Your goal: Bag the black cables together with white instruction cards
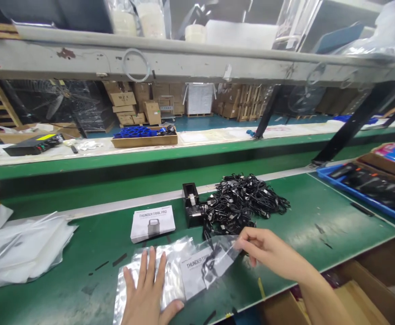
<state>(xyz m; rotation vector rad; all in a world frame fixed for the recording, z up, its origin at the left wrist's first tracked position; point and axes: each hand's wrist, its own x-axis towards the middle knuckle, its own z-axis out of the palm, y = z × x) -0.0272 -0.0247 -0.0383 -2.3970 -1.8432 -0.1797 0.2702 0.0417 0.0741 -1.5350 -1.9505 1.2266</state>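
Left hand (148,293): laid flat, fingers spread and open, on a stack of clear plastic bags (143,275) at the near edge of the green worktop (319,212); nothing is gripped.
Right hand (268,253): closed in a pinch on the open flap of one clear bag (207,264), thumb and fingertips on its right corner.
Clear bag: lying on top of the stack near the worktop's near edge, its flap lifted slightly; a white booklet and a coiled black cable can be seen inside it (the print reads partly "THUNDER").
Loose booklet (152,222): placed flat just beyond the stack, towards the middle of the worktop, printed "THUNDERTRAIL PRO".
Tape dispenser (191,204): black, stood just right of the loose booklet, towards the far edge.
Cable pile (241,201): a tangle of black cables heaped beside the dispenser, touching it, near the far edge.
Spare bags (21,253): a loose heap of clear bags at the left edge.
Blue tray (363,198): set at the right edge, dark items held in it (too blurred to name).
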